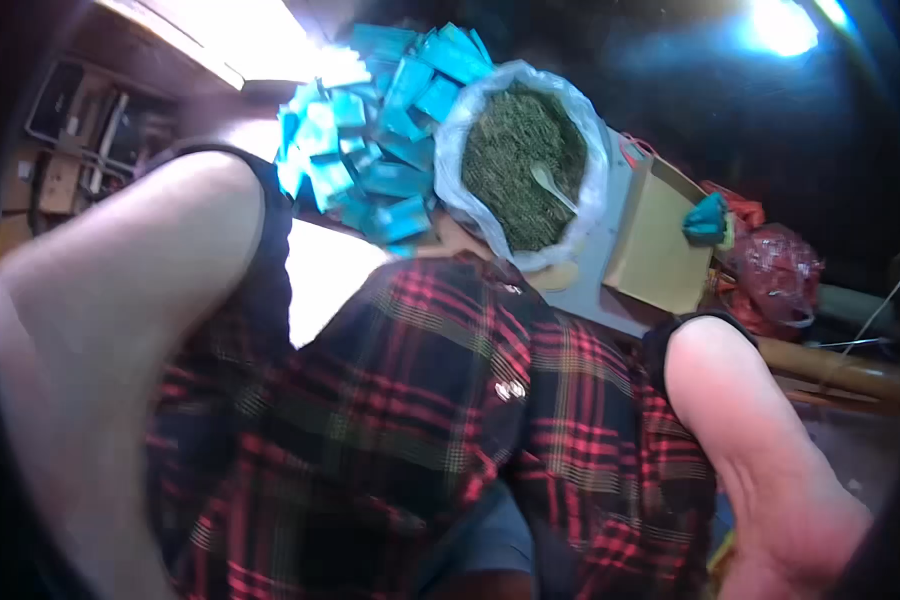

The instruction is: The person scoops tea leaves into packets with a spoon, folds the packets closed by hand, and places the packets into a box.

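Observation:
Neither of my hands shows. My bare left arm (120,240) comes out of a dark sleeve end and bends at the left edge, its forearm running down out of the frame. On the other side, my right arm (760,440) bends near the lower right corner, and its hand is out of sight too. Beyond my plaid shirt (410,380) stands a round container lined with a whitish plastic bag (595,150), full of crumbled green-brown dried leaf (505,150). A white spoon (552,187) lies on the leaf. Left of it are several small teal packets (330,140) in a loose heap.
An open cardboard box (660,235) sits on the light tabletop (595,265), right of the container. Beside it are a teal bundle (705,220) and red plastic bags (778,265). A brown pole (830,368) runs along the right. Wooden items (65,180) stand far left.

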Demonstrator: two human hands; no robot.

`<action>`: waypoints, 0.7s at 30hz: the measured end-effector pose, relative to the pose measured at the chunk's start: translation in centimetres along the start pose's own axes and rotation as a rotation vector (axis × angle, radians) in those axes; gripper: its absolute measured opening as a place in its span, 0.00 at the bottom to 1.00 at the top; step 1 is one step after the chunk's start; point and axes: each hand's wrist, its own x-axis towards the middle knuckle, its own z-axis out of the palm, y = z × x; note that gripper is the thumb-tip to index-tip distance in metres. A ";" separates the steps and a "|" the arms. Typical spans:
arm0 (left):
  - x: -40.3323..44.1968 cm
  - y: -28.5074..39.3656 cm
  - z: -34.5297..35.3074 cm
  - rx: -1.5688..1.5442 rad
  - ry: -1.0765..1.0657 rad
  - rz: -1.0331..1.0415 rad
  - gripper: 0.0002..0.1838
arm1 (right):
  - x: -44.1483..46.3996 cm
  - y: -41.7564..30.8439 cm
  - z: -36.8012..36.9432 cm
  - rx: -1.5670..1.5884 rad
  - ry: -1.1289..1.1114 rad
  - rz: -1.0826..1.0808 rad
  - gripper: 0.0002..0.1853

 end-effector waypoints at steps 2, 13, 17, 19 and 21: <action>-0.2 -1.2 -0.5 0.030 0.045 -0.020 0.10 | 0.3 0.5 0.1 0.016 -0.049 0.017 0.21; -25.9 -13.3 3.1 0.347 -0.557 -0.503 0.21 | -6.8 2.5 -4.8 -0.065 0.181 0.416 0.21; -27.7 -13.4 3.5 0.484 -0.987 -0.516 0.22 | -16.0 4.1 -3.5 -0.331 -0.085 0.981 0.18; -27.6 -12.9 4.0 0.489 -0.980 -0.482 0.23 | -19.2 3.2 -3.1 -0.341 -0.057 1.030 0.17; -27.9 -13.7 4.7 0.494 -1.000 -0.443 0.22 | -20.8 2.4 -2.8 -0.351 -0.008 1.271 0.16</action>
